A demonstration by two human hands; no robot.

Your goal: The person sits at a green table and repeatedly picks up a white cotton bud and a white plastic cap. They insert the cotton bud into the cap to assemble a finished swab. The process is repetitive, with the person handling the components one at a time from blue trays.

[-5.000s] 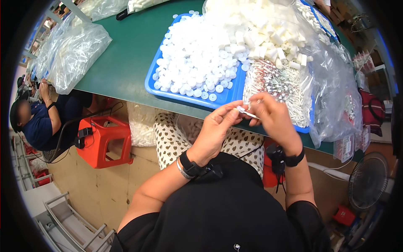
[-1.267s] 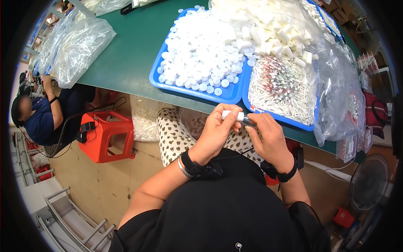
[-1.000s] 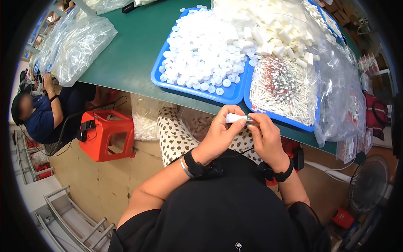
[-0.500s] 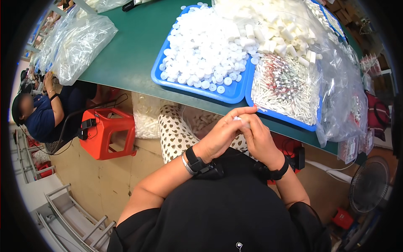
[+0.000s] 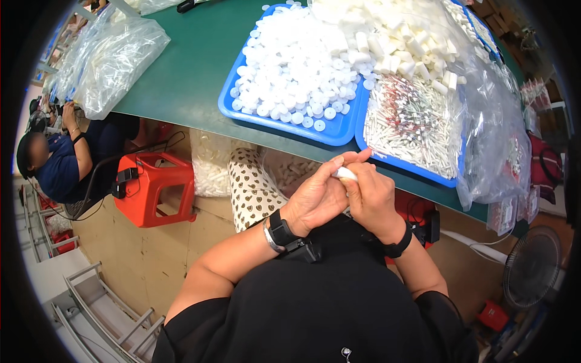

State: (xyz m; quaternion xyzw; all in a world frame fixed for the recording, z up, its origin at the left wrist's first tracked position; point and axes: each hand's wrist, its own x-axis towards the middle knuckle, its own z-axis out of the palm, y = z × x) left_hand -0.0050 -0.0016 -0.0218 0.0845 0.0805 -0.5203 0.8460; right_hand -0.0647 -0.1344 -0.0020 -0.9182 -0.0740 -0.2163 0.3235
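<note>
In front of my body, just off the table's near edge, both hands meet around a small white cylindrical piece (image 5: 345, 173). My right hand (image 5: 373, 199) is closed, its thumb and fingers pinching the piece. My left hand (image 5: 319, 195) has its palm partly turned up; its thumb and fingertips meet the other end of the piece, and its fingers run partly behind it. Beyond my hands, a blue tray (image 5: 290, 128) bears a heap of white plastic discs. To its right, another blue tray (image 5: 417, 173) holds many thin white sticks, some with red or dark parts.
White foam-like cylinders (image 5: 411, 45) spill from a clear plastic bag (image 5: 493, 139) over the trays on the green table (image 5: 187, 66). A red stool (image 5: 154, 193) stands at the left, with a seated person (image 5: 63, 160) beyond. A fan (image 5: 532, 266) is at the right.
My hands have parted slightly at the fingers, and the left palm has opened out. The white piece, mostly covered before, now shows between them.
</note>
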